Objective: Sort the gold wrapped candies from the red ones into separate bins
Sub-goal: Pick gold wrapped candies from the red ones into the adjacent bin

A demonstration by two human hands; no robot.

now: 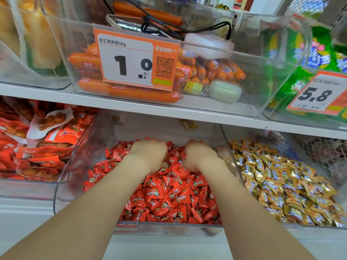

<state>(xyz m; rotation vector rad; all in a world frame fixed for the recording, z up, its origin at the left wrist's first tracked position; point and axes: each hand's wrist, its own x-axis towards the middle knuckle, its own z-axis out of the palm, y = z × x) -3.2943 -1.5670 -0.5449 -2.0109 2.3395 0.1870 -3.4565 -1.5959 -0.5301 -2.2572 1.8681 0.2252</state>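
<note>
A clear bin (169, 228) on the lower shelf holds a heap of red wrapped candies (169, 196). The neighbouring clear bin (232, 158) to the right holds gold wrapped candies (277, 184). Both my hands reach deep into the red bin, side by side. My left hand (148, 152) is knuckles up with fingers curled down into the red candies. My right hand (197, 154) does the same just to its right. The fingertips of both are buried, so what they hold is hidden.
The white shelf board (169, 109) hangs low just above my hands. Above it stand bins of orange sausages (90, 62) with a price tag (135, 59) and green packets (300, 53). Red snack packs (37, 147) fill the bin at left.
</note>
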